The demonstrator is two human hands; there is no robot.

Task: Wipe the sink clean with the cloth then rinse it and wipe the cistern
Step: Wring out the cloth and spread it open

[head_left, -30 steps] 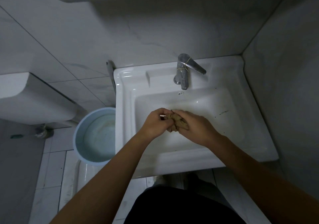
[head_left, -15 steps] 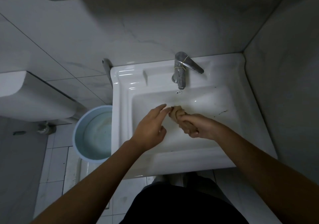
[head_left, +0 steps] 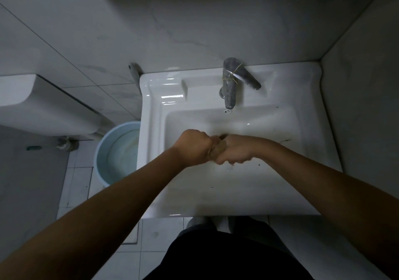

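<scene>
A small brown cloth [head_left: 219,152] is bunched between my two fists above the basin of the white sink [head_left: 280,182]. My left hand [head_left: 194,147] is closed around the cloth's left end, and my right hand [head_left: 236,151] is closed around its right end; the fists touch. Only a narrow strip of cloth shows between them. Dark specks and a streak mark the basin on the right. The white cistern [head_left: 43,107] hangs on the wall at the left.
A metal tap [head_left: 231,85] with a rubber band around its lever stands at the back of the sink; no water runs. A pale blue bucket [head_left: 103,156] sits on the floor tiles left of the sink. Tiled walls close in behind and on the right.
My left hand, open half a second ago, has closed on the cloth beside my right hand. Both fists now clench the cloth together, slightly lower in the basin.
</scene>
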